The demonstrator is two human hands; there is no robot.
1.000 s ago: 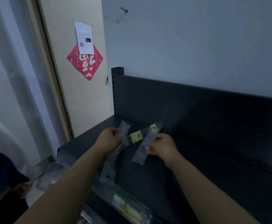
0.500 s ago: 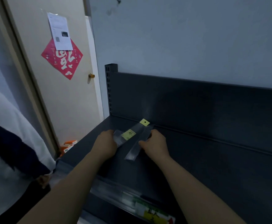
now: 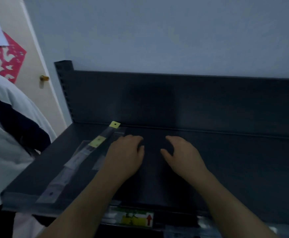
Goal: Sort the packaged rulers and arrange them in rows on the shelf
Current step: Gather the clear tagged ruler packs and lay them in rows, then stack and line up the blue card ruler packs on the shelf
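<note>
Dark flat metal shelf (image 3: 226,169) with upright back panel. On its left part, clear-plastic packaged rulers with yellow tags (image 3: 75,160), laid diagonally, far end at back panel. Beside them left hand (image 3: 125,155), over bare shelf right hand (image 3: 183,155): both palm-down, loosely curled, gripping nothing.

Dim, bluish cast all over. Shelf (image 3: 226,160) near-black, detail swallowed, deck and back panel barely separable. Wall (image 3: 157,31) above shelf is brightest zone: flat, soft light, source cannot tell. Soft dark patch mid back panel of shelf, edges diffuse. Packaged rulers (image 3: 82,155) at shelf's left end smeared, print unreadable, weak sheen on plastic. Yellow tags (image 3: 114,124) only colour popping. Label (image 3: 135,219) under shelf's front edge blurred. Shelf lines tilt and bow toward frame edges. White fabric (image 3: 6,134) left of shelf streaked, out of focus.
</note>
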